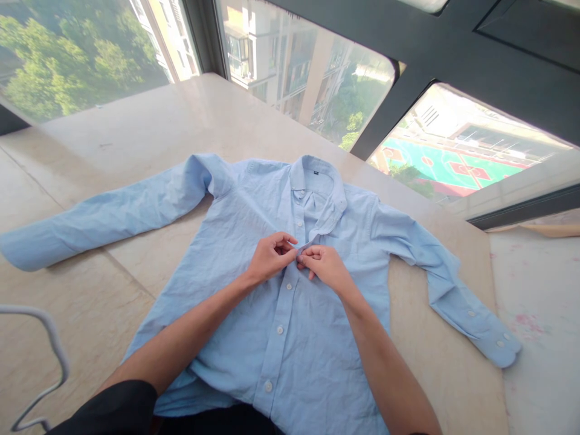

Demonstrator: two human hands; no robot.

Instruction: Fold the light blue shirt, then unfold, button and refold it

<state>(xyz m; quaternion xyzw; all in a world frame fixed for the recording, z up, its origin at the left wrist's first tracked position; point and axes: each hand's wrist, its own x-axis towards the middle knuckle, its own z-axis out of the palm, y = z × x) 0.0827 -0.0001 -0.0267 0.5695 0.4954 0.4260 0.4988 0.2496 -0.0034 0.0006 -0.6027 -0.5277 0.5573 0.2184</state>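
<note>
A light blue button-up shirt [235, 254] lies flat and face up on a pale stone ledge [113, 139], sleeves spread to both sides, collar toward the window. My left hand [270, 255] and my right hand [324, 264] meet at the front placket just below the collar. Both pinch the fabric edges there, fingers curled, at an upper button. The buttons lower down the front look fastened.
A grey wire hanger [49, 356] lies at the lower left of the ledge. Large windows [308, 78] with dark frames run along the far edge. A white, stained surface [539, 314] adjoins the ledge on the right.
</note>
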